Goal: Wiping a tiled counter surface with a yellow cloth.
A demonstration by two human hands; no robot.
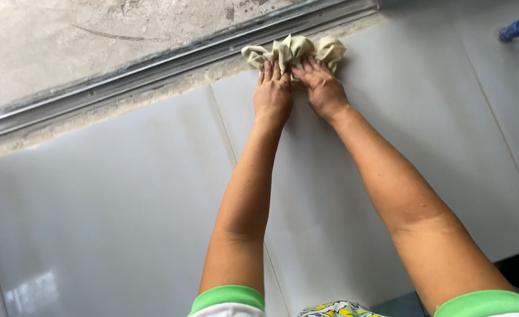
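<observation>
Both arms extended forward across glossy white floor tiles (124, 223), toward 12 o'clock. Left hand (272, 94) pressed palm-down on the near edge of a crumpled beige cloth (294, 51); grip together, fingers flat and side by side on the fabric. Right hand (323, 88) just beside it at 3 o'clock, likewise pressed down on the cloth; grip flat, fingers slightly spread, fingertips on the folds. Hands nearly touching at the thumbs. Cloth bunched at 12 o'clock from both hands, lying on the tile at its far edge, against a strip of rough mortar. Directly beyond the cloth, a metal track (171, 61) running diagonally from 9 o'clock to 1 o'clock. Past the track, bare grey concrete (66, 41). Blue object (514, 29) at 2 o'clock, well apart from the hands, too small to identify. Green sleeve cuffs (229, 296) at 6 o'clock on both arms. Tile joint passing under the left forearm.
</observation>
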